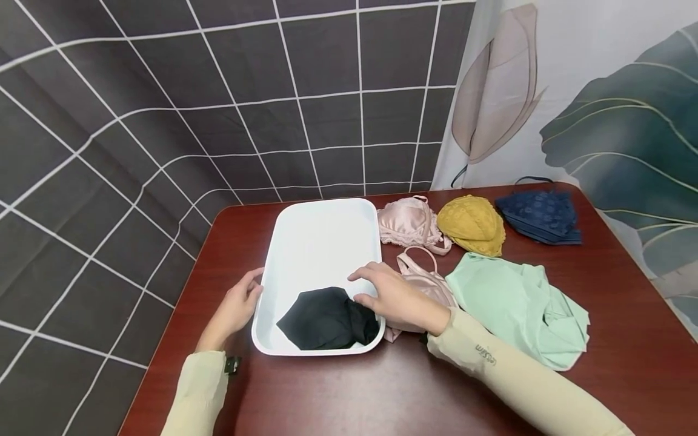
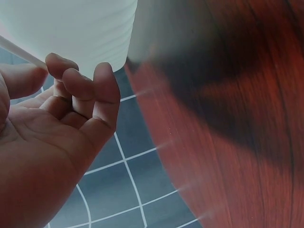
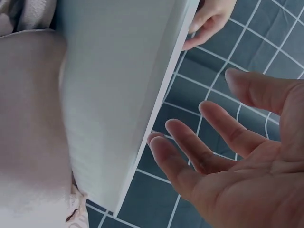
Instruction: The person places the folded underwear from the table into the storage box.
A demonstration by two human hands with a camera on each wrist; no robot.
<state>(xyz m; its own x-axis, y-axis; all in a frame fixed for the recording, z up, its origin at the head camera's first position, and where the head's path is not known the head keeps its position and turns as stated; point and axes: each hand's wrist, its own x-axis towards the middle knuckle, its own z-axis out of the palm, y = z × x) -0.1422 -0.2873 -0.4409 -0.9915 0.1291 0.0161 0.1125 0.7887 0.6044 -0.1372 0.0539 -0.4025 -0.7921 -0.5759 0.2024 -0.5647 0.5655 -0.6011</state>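
A white tray (image 1: 327,242) sits on the table with a folded black garment (image 1: 319,318) lying in its near end. At the tray's left side, my left hand (image 1: 234,309) pinches the rim; thumb and curled fingertips (image 2: 107,78) meet at its edge in the left wrist view. My right hand (image 1: 400,297) hovers over the tray's right rim beside the black garment. Its fingers are spread and relaxed, holding nothing, as the right wrist view also shows. Under the right wrist lies a pale pink bra (image 1: 428,281), partly hidden by the arm.
Right of the tray lie a shiny pink bra (image 1: 406,221), a mustard yellow bra (image 1: 471,224), a navy bra (image 1: 540,215) and a mint green garment (image 1: 518,303). The reddish-brown table (image 1: 311,393) meets a dark checked cloth (image 1: 327,121) at the back and left.
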